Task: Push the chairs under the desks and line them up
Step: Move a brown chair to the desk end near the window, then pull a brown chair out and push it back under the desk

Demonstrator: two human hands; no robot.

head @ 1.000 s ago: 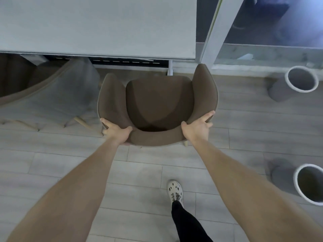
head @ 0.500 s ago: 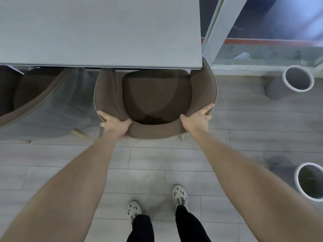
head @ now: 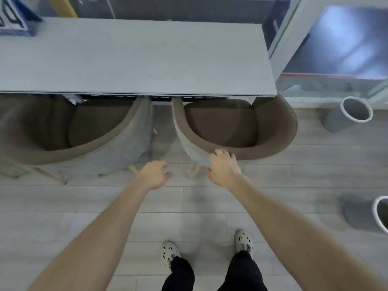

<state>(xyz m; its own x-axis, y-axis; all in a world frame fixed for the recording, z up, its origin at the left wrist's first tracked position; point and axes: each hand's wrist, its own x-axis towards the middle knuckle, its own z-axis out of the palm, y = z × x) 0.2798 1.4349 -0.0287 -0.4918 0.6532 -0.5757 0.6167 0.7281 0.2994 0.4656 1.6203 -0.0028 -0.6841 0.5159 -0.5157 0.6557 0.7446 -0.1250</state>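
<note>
Chairs stand side by side at the counter (head: pixel 134 59): the right chair (head: pixel 237 131) has its front tucked under the counter's near edge, its curved backrest toward the person, and the left chair (head: pixel 84 131) sits just beside it, also partly under, with a narrow gap between their shells. The right hand (head: pixel 223 168) rests over the right chair's back rim near its left corner, fingers (head: pixel 220 153) loosely curled onto the rim, not clamped around it. The left hand (head: pixel 154 174) hangs in the gap in front of the two chairs, fingers half curled, touching nothing and holding nothing. Both chairs look like upholstered tub seats on thin splayed wooden legs, so they are probably of moderate weight and stiff enough to push as one piece; on this smooth plank floor (head: pixel 199 217) the legs should slide, though a one-sided shove would likely swing the shell round. The firm top rim of the backrest, taken at both corners, seems the best hold for keeping it square. Two grey cylindrical bins (head: pixel 346 114) stand well apart to the right, clear of the chairs.
</note>
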